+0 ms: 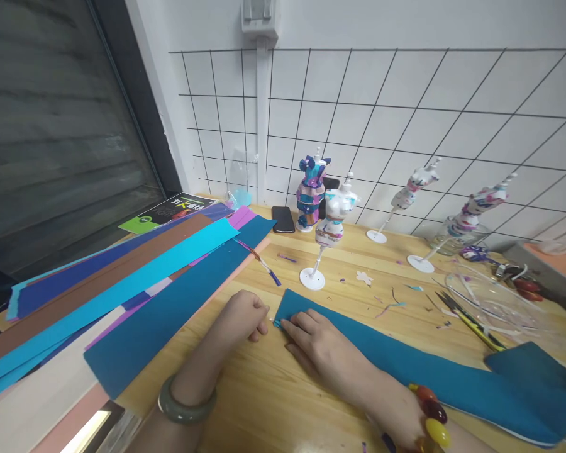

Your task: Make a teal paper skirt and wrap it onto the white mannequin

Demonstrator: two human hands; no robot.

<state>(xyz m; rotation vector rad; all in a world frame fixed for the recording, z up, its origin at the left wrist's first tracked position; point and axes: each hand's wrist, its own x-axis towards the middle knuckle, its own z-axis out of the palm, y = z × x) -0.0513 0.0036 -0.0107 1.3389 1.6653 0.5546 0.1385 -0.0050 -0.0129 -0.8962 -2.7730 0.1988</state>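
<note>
A long teal strip (377, 336), paper or cloth, lies across the wood table, its left end narrowly folded or rolled at the near corner. My right hand (318, 343) rests over that end, index fingertip pressed on the folded corner and thumb low beside the strip's near edge. Just left of the corner is my left hand (246, 316), its fingers curled in and thumb and forefinger close together. Whatever the left fingers pinch is too small to make out. Behind my hands a small white dress form (332, 217) stands on a round base.
Layered coloured strips (170, 314) fan out at left. Farther back stand a phone (283, 219), a form dressed in coloured pieces (310, 192) and two tilted forms (416, 185). Scissors (471, 321), a clear coil (495, 296) and scraps lie at right; a grey box (554, 277) sits beyond.
</note>
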